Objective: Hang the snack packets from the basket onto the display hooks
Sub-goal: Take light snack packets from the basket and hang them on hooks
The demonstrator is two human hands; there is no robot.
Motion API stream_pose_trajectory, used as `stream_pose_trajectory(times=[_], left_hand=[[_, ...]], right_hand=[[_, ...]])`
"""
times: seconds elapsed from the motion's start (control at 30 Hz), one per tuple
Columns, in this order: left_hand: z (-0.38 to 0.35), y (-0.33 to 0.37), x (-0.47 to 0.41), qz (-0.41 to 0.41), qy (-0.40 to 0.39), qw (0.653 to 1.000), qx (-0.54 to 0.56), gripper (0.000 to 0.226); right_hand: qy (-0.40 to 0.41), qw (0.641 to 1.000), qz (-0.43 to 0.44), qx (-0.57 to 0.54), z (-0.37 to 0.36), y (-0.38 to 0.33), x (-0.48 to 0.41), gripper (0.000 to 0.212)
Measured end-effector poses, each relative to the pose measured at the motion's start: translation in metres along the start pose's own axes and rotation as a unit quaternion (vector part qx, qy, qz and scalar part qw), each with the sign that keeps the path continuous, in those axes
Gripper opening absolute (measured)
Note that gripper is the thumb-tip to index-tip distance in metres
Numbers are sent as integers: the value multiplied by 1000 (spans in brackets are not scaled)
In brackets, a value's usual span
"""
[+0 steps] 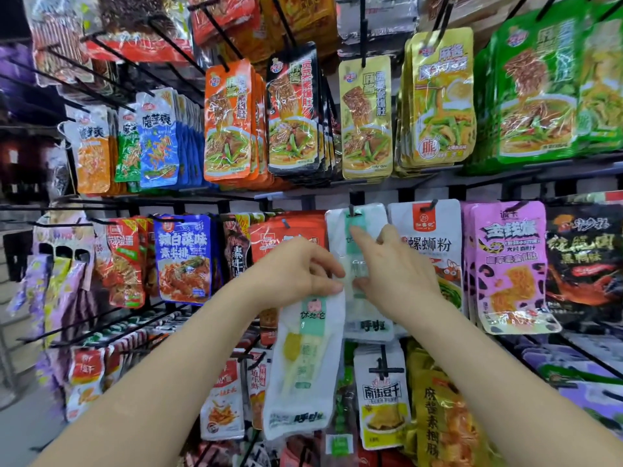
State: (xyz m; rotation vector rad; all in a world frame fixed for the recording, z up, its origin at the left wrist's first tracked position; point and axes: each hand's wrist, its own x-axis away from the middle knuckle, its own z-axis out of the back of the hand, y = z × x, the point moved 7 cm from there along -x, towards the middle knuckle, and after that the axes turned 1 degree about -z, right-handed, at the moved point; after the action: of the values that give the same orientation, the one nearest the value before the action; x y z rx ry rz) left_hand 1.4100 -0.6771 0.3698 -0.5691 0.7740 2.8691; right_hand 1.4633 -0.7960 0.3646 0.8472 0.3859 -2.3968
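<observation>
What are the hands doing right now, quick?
Left hand: pinching the top of a loose white packet.
Right hand: touching the hanging white packet, index finger stretched up; whether it grips cannot be told.

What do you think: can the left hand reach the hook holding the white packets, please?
Probably yes. The left hand, gripping its white packet by the top, is just below and left of the hook, nothing between. The right hand touches the hanging packets close under the hook, which may crowd it.
</observation>
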Motion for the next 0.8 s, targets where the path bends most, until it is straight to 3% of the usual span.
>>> stream_pose_trajectory(times=[0.1,0.17,0.2,0.27,0.33,0.37,0.47,0.57,0.63,0.7,0.8], left_hand=[[9,-3,20,2,3,998,62,14],[15,-5,31,-4,20,996,82,15],[19,-6,35,-7,35,995,92,14],[30,-8,43,-17,77,987,137,13],[40,-9,49,-26,126,972,197,16],[44,-8,51,-31,145,965,214,16],[48,-3,56,-29,170,953,249,15],[51,-10,61,13,174,940,295,31],[48,-14,64,23,155,940,304,23],[44,-14,63,22,158,945,286,6],[42,-2,54,-20,199,956,216,13]], right_hand=[[2,1000,-6,-7,-7,5,5,70],[12,993,-9,-119,-3,3,14,51],[4,971,-14,-240,-1,1,21,40],[-94,873,-11,-478,-1,-13,41,26],[-217,800,30,-558,-5,-39,66,22],[-241,780,50,-575,-8,-47,74,19],[-195,772,35,-603,-10,-48,81,14],[-158,776,23,-610,-9,-43,85,15],[-140,776,10,-614,-7,-38,87,14],[-133,772,-5,-621,-6,-34,88,15],[-86,756,-26,-648,3,-23,76,20]])
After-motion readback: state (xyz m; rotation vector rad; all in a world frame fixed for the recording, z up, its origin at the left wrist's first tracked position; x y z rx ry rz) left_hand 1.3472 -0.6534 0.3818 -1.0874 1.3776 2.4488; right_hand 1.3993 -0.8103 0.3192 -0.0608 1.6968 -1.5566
